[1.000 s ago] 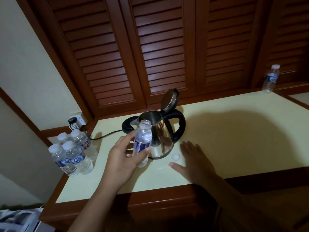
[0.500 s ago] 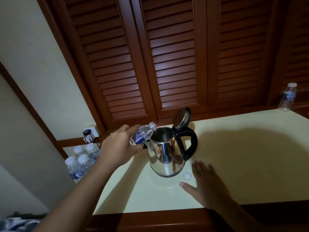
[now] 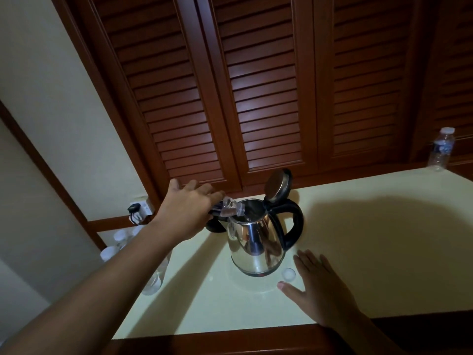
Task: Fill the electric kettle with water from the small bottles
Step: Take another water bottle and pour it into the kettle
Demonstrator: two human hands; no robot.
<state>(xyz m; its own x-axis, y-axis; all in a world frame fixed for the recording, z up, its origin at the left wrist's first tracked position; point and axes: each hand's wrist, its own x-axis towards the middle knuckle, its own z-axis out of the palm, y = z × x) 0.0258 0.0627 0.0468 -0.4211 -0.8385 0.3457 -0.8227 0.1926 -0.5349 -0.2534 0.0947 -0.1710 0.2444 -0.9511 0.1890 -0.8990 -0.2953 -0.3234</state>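
A steel electric kettle [image 3: 256, 242] with a black handle stands on the pale countertop [image 3: 371, 239], its lid [image 3: 277, 185] hinged up. My left hand [image 3: 186, 211] grips a small uncapped water bottle [image 3: 229, 210], tipped almost flat with its neck over the kettle's open mouth. Most of the bottle is hidden under my hand. My right hand [image 3: 320, 285] rests flat on the counter just right of the kettle's base. A white bottle cap [image 3: 288, 273] lies between that hand and the kettle.
Several capped small bottles [image 3: 115, 248] stand at the counter's left end, partly hidden by my forearm. Another small bottle [image 3: 441, 149] stands at the far right. A wall socket with a black plug [image 3: 135, 210] is at the back left. Louvered wooden doors [image 3: 256, 98] rise behind.
My left hand lifted the bottle from upright beside the kettle and tipped it further until its neck is over the kettle mouth. My right hand stayed flat on the counter.
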